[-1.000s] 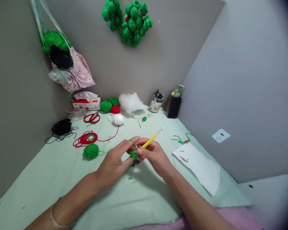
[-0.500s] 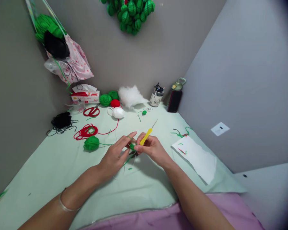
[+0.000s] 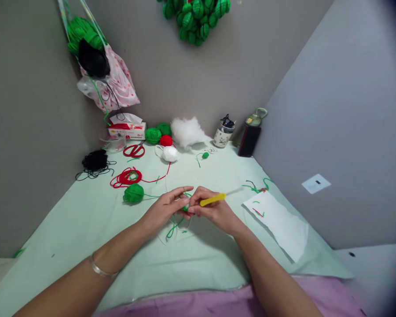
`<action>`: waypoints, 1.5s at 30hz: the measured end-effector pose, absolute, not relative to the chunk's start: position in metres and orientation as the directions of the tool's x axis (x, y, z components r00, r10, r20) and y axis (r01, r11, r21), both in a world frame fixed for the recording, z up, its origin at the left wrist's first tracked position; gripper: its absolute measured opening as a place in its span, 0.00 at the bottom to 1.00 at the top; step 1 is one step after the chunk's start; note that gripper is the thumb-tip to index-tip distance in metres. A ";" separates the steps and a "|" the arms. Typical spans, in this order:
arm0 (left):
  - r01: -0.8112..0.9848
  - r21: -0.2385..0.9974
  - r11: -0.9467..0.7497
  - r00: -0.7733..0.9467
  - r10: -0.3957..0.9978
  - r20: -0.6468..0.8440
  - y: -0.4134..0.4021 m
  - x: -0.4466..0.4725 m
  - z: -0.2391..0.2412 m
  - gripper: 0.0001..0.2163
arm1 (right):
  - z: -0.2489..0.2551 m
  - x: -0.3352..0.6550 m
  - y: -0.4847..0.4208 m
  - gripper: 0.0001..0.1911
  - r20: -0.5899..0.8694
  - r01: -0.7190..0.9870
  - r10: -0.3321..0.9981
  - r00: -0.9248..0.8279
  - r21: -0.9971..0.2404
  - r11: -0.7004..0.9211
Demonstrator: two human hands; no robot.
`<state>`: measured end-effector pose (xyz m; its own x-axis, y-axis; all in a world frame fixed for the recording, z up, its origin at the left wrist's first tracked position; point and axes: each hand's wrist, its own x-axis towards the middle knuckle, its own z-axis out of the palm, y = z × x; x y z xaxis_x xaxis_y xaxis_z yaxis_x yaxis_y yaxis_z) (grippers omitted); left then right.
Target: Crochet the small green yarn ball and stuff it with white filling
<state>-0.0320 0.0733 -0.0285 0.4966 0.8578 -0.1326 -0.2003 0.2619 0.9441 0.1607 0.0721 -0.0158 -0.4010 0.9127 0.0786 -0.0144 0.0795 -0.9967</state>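
My left hand (image 3: 167, 207) pinches a small green crochet piece (image 3: 185, 207), mostly hidden behind the fingers. Close against it, my right hand (image 3: 214, 209) grips a crochet hook with a yellow handle (image 3: 213, 199); its thin metal shaft points right, away from the piece. The right fingertips also touch the piece. Green yarn runs from the left hand to a green yarn ball (image 3: 133, 193) on the table. Loose green and white strands (image 3: 172, 231) hang below the hands.
Red yarn (image 3: 127, 177), red-handled scissors (image 3: 133, 151), black yarn (image 3: 95, 160) and a tissue box (image 3: 128, 131) lie left. White stuffing (image 3: 188, 132), a pen jar (image 3: 223, 134) and a phone (image 3: 250, 141) stand at the back. White paper (image 3: 279, 224) with yarn scraps lies right.
The yellow hook has swung from pointing up and right to nearly level, pointing right. My left thumb has moved up onto the green piece. The whole view has shifted slightly.
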 end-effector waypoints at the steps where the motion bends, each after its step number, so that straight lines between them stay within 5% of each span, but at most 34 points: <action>1: -0.204 0.943 0.263 0.491 0.861 -0.134 0.075 -0.033 -0.030 0.28 | -0.017 0.162 0.073 0.11 0.051 0.013 0.914 -0.403 -0.998 0.061; 10: -0.148 0.943 0.296 0.494 0.849 -0.189 0.083 -0.037 -0.038 0.32 | -0.027 0.166 0.082 0.19 -0.112 -0.050 0.898 -0.425 -0.988 -0.147; 24: -0.106 0.987 0.123 0.328 0.941 -0.082 0.081 -0.018 -0.064 0.29 | -0.048 0.145 0.084 0.26 -0.211 -0.033 0.943 -0.257 -0.973 -0.227; 45: -0.086 0.982 0.170 0.438 0.891 -0.116 0.089 -0.030 -0.065 0.29 | -0.041 0.162 0.086 0.24 -0.224 0.015 0.844 -0.487 -0.969 -0.248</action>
